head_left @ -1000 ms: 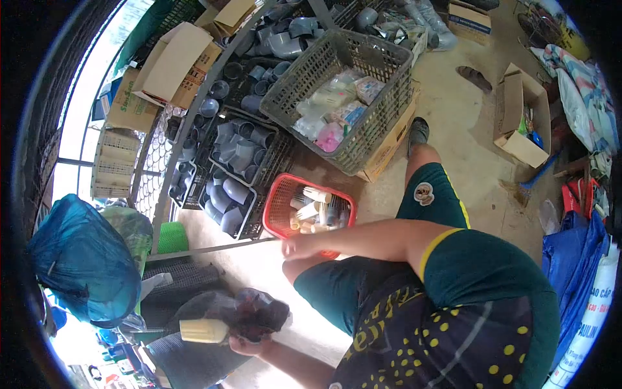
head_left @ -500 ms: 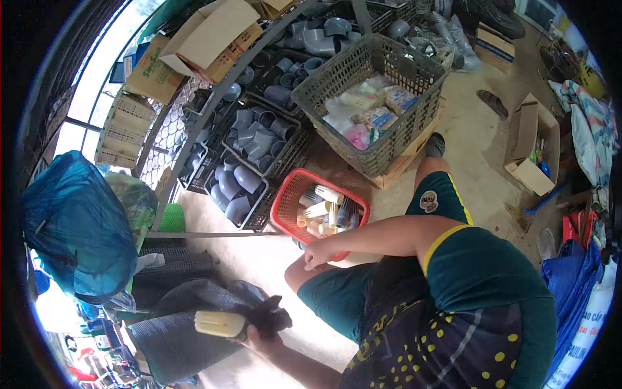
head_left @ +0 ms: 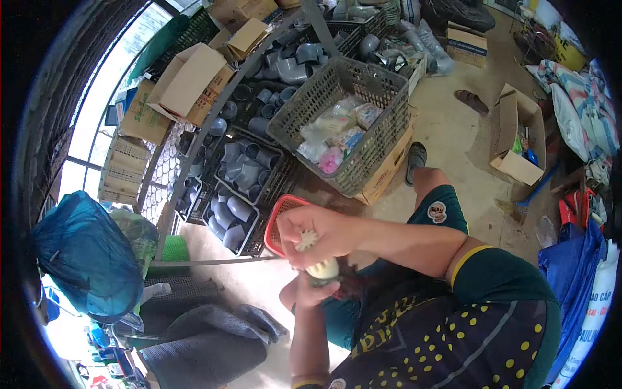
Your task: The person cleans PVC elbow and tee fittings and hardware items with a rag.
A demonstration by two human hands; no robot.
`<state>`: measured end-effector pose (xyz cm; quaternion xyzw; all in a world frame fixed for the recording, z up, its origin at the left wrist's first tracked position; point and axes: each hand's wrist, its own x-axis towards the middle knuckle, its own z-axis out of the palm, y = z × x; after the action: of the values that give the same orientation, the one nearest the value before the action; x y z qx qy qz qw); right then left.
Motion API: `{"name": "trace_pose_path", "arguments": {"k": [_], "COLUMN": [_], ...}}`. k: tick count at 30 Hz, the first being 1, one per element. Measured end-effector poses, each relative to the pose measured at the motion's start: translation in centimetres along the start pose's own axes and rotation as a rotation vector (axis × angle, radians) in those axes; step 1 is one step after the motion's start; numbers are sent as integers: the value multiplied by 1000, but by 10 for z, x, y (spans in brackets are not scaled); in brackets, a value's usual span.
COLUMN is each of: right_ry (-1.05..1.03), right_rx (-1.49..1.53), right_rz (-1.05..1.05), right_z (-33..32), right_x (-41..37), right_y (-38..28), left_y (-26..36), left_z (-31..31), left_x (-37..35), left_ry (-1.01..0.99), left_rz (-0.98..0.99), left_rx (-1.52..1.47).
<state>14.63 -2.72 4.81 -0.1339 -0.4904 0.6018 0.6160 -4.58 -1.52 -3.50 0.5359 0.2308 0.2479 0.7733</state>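
Note:
A cream slotted plastic piece point(head_left: 323, 268) is held upright between my hands. My left hand point(head_left: 315, 292) is wrapped round its lower end, with a dark, blurred cloth-like thing beside it. Above, my right hand point(head_left: 321, 235) curls its fingers round the upper part, and pale toothed tips show between thumb and fingers. Just behind my hands is a red plastic basket point(head_left: 275, 223); they hide most of it and its contents.
A large grey crate point(head_left: 346, 172) with bagged parts stands on a cardboard box. Crates of grey pipe fittings point(head_left: 246, 174) sit left of it. Rolled dark mesh point(head_left: 201, 350) lies lower left, near a blue net bag point(head_left: 91, 259). An open carton point(head_left: 518, 133) is at right.
My left hand has brought the cream piece up and right from beside the mesh roll. My right hand has risen from near the knee and closed round its upper part. The view has shifted.

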Motion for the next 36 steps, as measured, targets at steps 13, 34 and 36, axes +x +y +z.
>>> {"name": "trace_pose_path", "arguments": {"k": [13, 34, 36], "right_ry": [388, 189, 354], "right_rx": [-817, -737, -911], "right_rz": [-78, 236, -26], "right_z": [-26, 7, 1], "right_x": [-23, -62, -62], "right_y": [-1, 53, 67], "left_y": [17, 72, 61], "left_z": [36, 4, 5], "left_x": [56, 41, 51], "left_ry": [280, 655, 828], "left_rz": [144, 560, 567], "left_rx": [260, -429, -371]}}
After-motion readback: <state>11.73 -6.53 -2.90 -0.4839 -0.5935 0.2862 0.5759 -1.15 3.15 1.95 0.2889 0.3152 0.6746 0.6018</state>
